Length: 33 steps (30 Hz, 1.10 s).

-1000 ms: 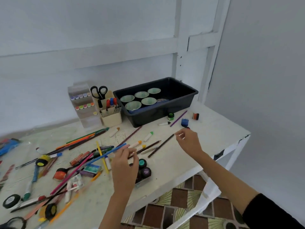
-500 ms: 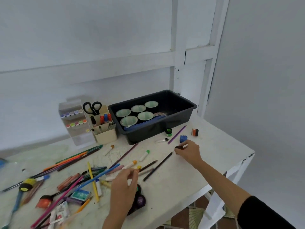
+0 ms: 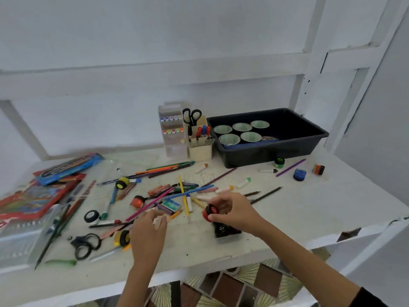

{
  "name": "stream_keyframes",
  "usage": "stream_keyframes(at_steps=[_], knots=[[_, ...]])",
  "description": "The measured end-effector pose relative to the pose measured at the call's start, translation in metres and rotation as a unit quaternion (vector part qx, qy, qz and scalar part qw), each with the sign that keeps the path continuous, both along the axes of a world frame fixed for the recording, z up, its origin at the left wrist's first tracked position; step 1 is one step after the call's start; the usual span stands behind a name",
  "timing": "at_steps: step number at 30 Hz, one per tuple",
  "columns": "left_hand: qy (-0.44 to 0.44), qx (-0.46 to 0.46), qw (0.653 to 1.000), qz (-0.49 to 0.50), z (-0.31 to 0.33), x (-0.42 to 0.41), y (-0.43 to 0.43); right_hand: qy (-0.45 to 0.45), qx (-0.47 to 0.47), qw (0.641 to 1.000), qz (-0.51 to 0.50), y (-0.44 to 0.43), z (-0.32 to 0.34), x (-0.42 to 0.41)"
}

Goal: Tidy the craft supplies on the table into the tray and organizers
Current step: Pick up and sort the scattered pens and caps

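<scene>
While the right hand (image 3: 232, 212) pinches one red-lidded paint jar (image 3: 209, 212) just above the small box of dark jars (image 3: 225, 232) near the table's (image 3: 309, 209) front edge, the left hand (image 3: 147, 231) curls its fingers round a small pale item (image 3: 158, 222). Five white cups (image 3: 229, 138) sit in the black tray (image 3: 276, 156); two pairs show, upright scissors (image 3: 192, 116) in the organizer (image 3: 200, 150) and flat scissors (image 3: 85, 243) on the table

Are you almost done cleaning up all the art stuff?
Not nearly. Done: five white-and-green cups sit in the black plastic tray, and markers and upright scissors stand in the beige organizer. In hand: the right hand grips a small red-lidded jar. To do: coloured pencils, loose black scissors and the blue jar lie on the white table.
</scene>
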<state>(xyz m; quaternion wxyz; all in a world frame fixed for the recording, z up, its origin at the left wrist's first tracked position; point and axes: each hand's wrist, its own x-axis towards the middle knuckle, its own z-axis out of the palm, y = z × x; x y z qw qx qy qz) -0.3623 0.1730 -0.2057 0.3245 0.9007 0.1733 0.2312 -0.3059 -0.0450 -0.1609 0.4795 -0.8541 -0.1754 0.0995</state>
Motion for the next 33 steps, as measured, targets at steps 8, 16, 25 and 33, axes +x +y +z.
stream_keyframes(at_steps=[8,16,25,33], knots=[[0.004,-0.159,0.987,0.009,-0.012,-0.015,0.013,-0.201,-0.272,0.940,0.032,0.033,-0.023,-0.006],[0.009,-0.181,0.983,-0.001,-0.010,-0.013,0.014,-0.259,-0.387,0.882,0.073,0.037,-0.019,-0.012],[0.027,-0.061,0.998,-0.002,-0.009,-0.013,0.012,-0.208,-0.343,0.915,0.040,0.039,-0.022,-0.017],[-0.037,0.018,0.992,-0.121,0.027,0.038,-0.058,-0.171,-0.121,0.969,-0.133,-0.030,-0.026,-0.010]])
